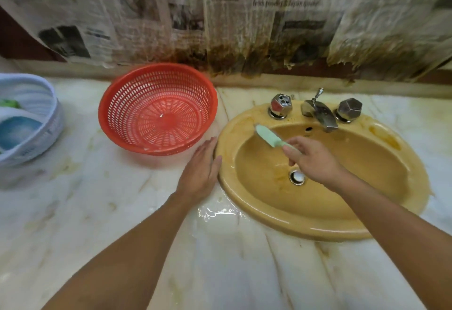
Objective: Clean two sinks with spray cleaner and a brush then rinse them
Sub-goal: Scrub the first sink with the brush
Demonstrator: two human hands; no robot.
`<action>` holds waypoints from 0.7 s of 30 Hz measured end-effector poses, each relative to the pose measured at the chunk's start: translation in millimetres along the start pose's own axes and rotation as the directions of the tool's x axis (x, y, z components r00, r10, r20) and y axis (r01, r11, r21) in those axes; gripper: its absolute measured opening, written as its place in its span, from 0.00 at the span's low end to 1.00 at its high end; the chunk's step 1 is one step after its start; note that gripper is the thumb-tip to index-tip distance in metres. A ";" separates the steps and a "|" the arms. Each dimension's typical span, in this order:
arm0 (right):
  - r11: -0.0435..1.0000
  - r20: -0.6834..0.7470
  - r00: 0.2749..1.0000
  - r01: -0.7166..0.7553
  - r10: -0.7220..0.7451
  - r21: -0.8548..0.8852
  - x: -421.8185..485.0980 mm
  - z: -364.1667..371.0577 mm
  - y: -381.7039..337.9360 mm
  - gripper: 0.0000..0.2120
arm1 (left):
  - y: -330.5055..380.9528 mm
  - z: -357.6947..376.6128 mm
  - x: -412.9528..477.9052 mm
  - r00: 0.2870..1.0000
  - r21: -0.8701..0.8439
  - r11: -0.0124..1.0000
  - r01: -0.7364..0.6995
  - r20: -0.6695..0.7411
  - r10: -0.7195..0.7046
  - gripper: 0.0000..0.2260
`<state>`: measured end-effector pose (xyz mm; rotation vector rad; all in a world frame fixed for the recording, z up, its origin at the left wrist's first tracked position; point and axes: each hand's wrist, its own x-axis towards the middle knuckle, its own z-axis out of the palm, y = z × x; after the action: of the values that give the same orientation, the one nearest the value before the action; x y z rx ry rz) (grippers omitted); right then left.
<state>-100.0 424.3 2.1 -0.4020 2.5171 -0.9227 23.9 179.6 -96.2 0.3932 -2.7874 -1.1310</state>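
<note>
One sink [318,230]; right hand [315,162] grips one brush [269,136]; left hand [203,170] flat; one red basket [156,109], perhaps one white basket [49,136].

All that shows of the person is the left forearm [137,248] and right forearm [391,231], both bare with skin uncovered to the wrists. The left hand [201,170] and right hand [315,162] are bare too, fingers [208,145] included.

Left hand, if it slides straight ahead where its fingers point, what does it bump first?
Probably the basket: the left hand lies flat on the counter right by its rim. It could just slip between basket and sink.
</note>
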 end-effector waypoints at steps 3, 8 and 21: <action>0.996 -0.043 0.999 -0.004 0.000 -0.091 7.4 6.2 -14.7 0.14 | -15.0 -2.8 8.3 0.997 0.049 0.997 -0.060 0.041 0.058 0.25; 0.987 -0.008 1.000 -0.012 0.011 -0.159 23.3 15.1 -29.4 0.15 | -19.5 0.4 11.7 0.996 0.080 0.993 -0.088 0.029 0.086 0.25; 0.989 -0.125 0.990 -0.079 0.063 -0.126 71.9 23.9 -60.9 0.14 | -19.2 0.0 15.2 0.997 0.061 0.996 -0.072 -0.031 0.074 0.26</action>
<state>-143.3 337.3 5.2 -0.3020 2.6932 -0.7796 13.1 162.2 -109.6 0.3097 -2.7873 -1.0184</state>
